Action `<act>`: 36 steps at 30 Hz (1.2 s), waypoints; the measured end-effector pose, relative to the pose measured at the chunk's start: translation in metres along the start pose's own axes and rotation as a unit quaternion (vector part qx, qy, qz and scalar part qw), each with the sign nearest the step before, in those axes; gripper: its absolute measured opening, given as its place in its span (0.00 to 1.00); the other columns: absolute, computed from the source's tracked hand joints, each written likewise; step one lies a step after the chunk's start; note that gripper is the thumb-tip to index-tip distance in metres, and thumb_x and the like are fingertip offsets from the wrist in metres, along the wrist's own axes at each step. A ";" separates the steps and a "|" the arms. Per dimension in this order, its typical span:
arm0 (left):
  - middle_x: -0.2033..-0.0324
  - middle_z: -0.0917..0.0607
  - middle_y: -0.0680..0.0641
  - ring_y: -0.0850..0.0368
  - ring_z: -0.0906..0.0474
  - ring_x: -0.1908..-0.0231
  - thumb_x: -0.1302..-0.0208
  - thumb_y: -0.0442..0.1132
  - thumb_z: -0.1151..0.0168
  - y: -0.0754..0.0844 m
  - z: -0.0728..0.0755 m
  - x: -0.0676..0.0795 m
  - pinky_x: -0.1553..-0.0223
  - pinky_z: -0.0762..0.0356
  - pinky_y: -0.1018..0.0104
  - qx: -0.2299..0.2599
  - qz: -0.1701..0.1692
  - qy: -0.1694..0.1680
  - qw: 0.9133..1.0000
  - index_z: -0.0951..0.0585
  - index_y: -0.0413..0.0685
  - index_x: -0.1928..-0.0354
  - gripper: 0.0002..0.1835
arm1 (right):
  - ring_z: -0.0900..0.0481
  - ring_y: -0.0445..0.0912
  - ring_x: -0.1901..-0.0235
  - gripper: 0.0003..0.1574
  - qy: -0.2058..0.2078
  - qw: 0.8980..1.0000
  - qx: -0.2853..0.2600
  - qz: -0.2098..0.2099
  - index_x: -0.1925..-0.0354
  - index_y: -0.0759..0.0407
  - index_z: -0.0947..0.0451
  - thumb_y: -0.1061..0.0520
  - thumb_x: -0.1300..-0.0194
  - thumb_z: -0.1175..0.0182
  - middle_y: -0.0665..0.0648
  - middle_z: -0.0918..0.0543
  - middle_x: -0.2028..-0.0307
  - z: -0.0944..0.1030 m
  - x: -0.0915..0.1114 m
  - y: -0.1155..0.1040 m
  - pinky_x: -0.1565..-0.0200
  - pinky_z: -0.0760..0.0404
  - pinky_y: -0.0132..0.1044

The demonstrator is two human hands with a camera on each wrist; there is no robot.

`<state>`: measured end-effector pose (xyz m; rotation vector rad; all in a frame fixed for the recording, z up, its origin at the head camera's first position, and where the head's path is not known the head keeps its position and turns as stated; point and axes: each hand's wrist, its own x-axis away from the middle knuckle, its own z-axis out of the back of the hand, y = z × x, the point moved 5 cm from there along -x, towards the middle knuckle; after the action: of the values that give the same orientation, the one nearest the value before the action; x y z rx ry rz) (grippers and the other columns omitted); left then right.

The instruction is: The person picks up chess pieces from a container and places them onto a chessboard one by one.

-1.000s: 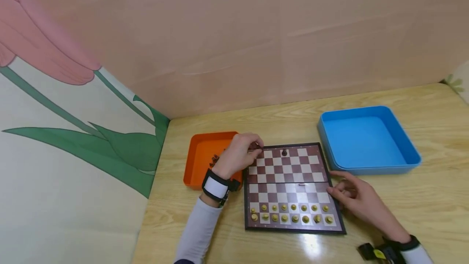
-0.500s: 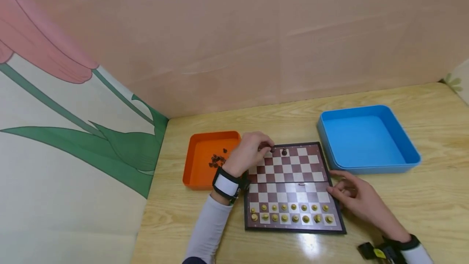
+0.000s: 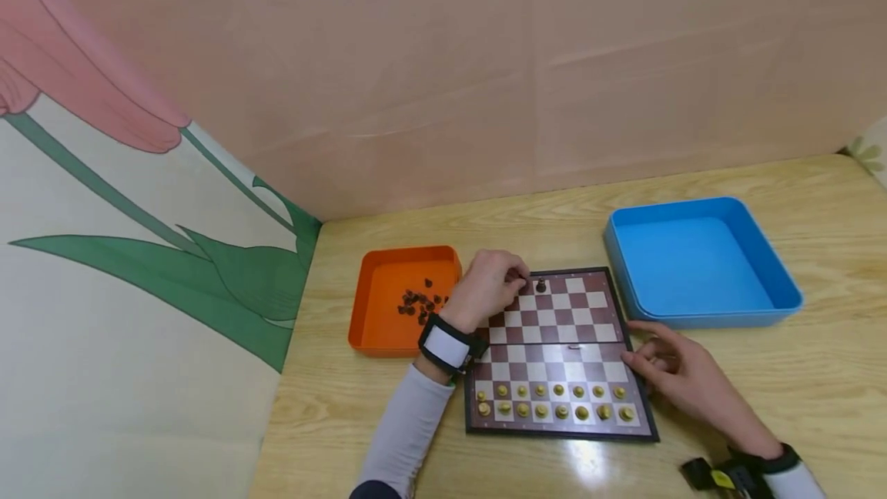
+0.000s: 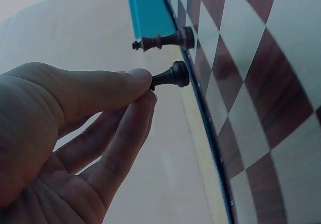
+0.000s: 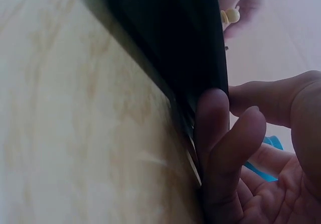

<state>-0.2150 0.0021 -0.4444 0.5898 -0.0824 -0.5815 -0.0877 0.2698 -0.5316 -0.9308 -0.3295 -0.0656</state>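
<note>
My left hand [image 3: 488, 287] is at the far edge of the chessboard [image 3: 547, 318]. Its thumb and index finger pinch the top of a dark chess piece [image 4: 173, 76], base toward the board; whether the base touches cannot be told. The fingertips cover the piece's head. Right beside it a dark king [image 4: 165, 41] stands on the far row. At the board's right edge, my right hand [image 3: 682, 376] holds the rim between thumb and fingers, as the right wrist view shows. Gold chess pieces [image 3: 561, 410] fill the two near rows.
Left of the board, an orange tray [image 3: 355, 318] contains several loose dark chess pieces [image 3: 419, 303]. Blue trays [image 3: 707, 260], apparently stacked, stand behind the right hand. A fabric backdrop [image 3: 527, 83] rises behind the wooden table [image 3: 319, 422].
My left hand has moved right along the board's far edge, up beside the king. More dark pieces in the orange tray have come into sight. My right hand stays at the rim.
</note>
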 end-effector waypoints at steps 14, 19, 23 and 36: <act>0.60 0.10 0.54 0.66 0.22 0.66 0.27 0.35 0.30 -0.003 -0.009 -0.001 0.66 0.24 0.80 -0.021 -0.001 -0.020 1.000 0.08 0.50 0.55 0.05 | 0.16 0.47 0.70 0.44 -0.005 1.000 -0.004 -0.001 0.22 0.66 0.38 0.44 0.21 0.36 0.58 0.14 0.60 -0.001 -0.001 0.000 0.70 0.14 0.38; 0.54 0.11 0.53 0.67 0.21 0.63 0.27 0.36 0.30 -0.001 -0.008 -0.001 0.64 0.23 0.80 -0.015 -0.004 -0.021 1.000 0.10 0.51 0.51 0.07 | 0.16 0.46 0.70 0.44 -0.003 1.000 0.001 0.000 0.22 0.66 0.38 0.43 0.21 0.37 0.57 0.14 0.60 -0.001 -0.002 0.001 0.70 0.15 0.38; 0.45 0.14 0.53 0.65 0.21 0.61 0.27 0.39 0.29 0.001 0.000 0.004 0.63 0.22 0.78 -0.018 0.003 -0.014 1.000 0.12 0.53 0.44 0.12 | 0.16 0.46 0.70 0.44 -0.001 1.000 0.006 -0.002 0.22 0.66 0.38 0.43 0.21 0.37 0.57 0.14 0.60 0.000 -0.001 0.003 0.70 0.15 0.37; 0.43 0.13 0.48 0.50 0.15 0.52 0.24 0.42 0.32 -0.033 0.050 0.043 0.60 0.17 0.68 -0.020 0.061 0.044 0.997 0.13 0.51 0.43 0.13 | 0.15 0.46 0.68 0.45 -0.004 1.000 0.016 0.003 0.22 0.67 0.39 0.42 0.21 0.38 0.58 0.13 0.59 0.001 -0.004 0.005 0.69 0.15 0.37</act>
<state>-0.2074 -0.0682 -0.4244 0.5661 -0.0242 -0.4376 -0.0913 0.2730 -0.5359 -0.8994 -0.3348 -0.0517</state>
